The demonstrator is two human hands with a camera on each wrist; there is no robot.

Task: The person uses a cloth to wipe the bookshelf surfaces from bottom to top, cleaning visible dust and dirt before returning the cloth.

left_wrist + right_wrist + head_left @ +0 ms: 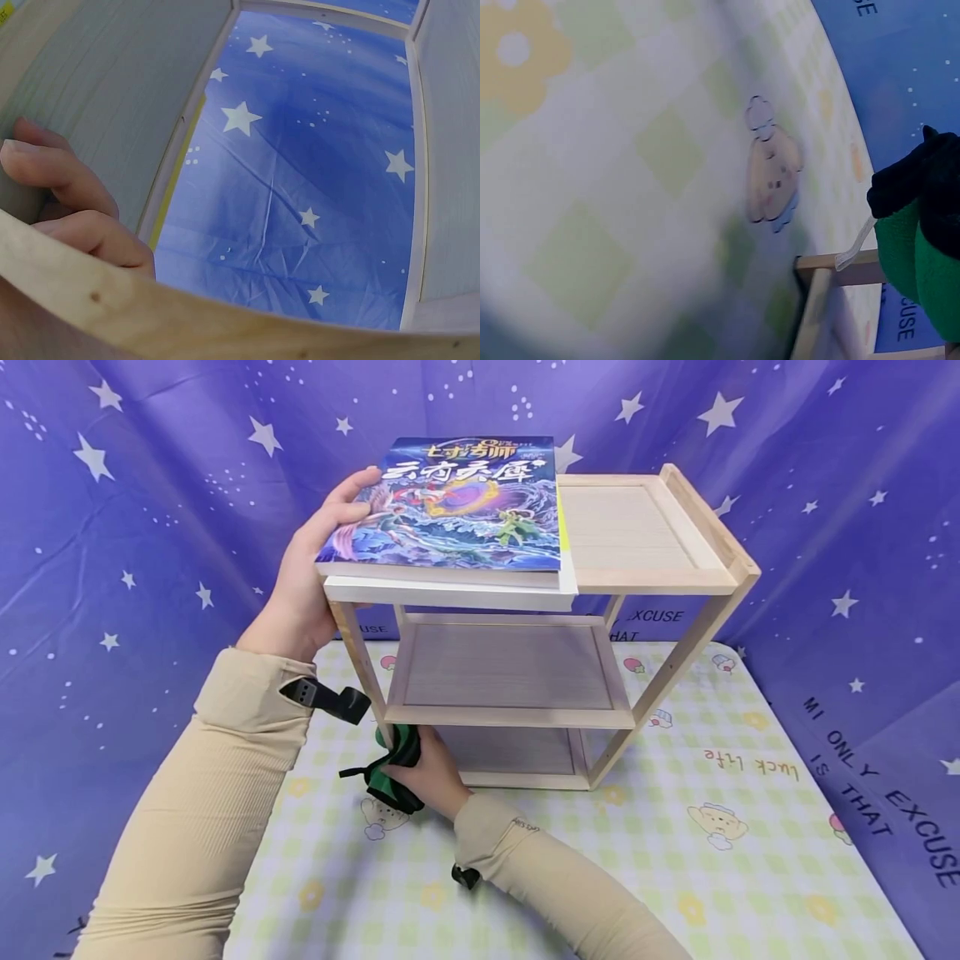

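A small wooden shelf rack (510, 717) with three tiers stands on the table. Two stacked books lie on the left of its top tier, the upper one a blue illustrated book (457, 514) and the lower a white-edged book (450, 593). My left hand (315, 556) grips the rack's upper left end; two digits lie along the books' left side while curled fingers (75, 180) reach under the top board. Low at the front left leg, my right hand (431, 772) holds a soft green and black plush item (397, 768) with a black strap. A pale loop hangs off it in the right wrist view.
Under the rack is a table with a green checked cloth (712, 893) printed with cartoon figures. A purple star-patterned curtain (187, 468) surrounds it at the back and sides. The rack's top right section (630, 527) is bare wood with a raised end rail.
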